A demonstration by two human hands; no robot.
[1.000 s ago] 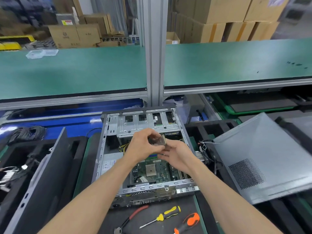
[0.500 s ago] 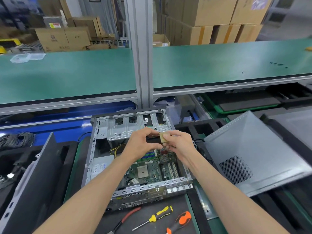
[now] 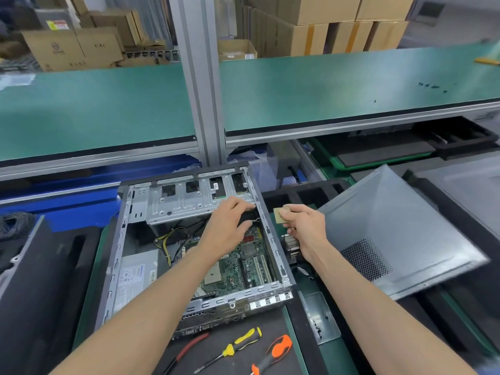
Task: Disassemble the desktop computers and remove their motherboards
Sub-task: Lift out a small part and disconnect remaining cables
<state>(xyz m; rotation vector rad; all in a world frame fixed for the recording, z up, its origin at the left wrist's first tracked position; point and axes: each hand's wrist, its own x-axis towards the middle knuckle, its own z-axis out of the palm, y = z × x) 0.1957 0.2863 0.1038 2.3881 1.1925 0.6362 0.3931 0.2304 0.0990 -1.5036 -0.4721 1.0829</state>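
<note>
An open desktop case [image 3: 116,255] lies flat in front of me, its green motherboard [image 3: 238,269] showing in the right half. My left hand [image 3: 227,228] reaches into the case near the far right corner, fingers curled around a dark part under the silver drive cage [image 3: 186,201]. My right hand [image 3: 303,226] is just outside the case's right wall and pinches a small square gold-coloured chip [image 3: 278,215] between thumb and fingers.
A grey side panel [image 3: 392,234] leans at the right. Near the front edge lie a yellow screwdriver [image 3: 235,345], an orange-handled tool [image 3: 278,347] and red-handled pliers [image 3: 189,347]. A small heatsink [image 3: 290,246] sits right of the case. Black foam trays flank both sides.
My hands were together over the case holding the chip. My right hand has carried it rightward, outside the case; my left hand has dropped toward the far right corner.
</note>
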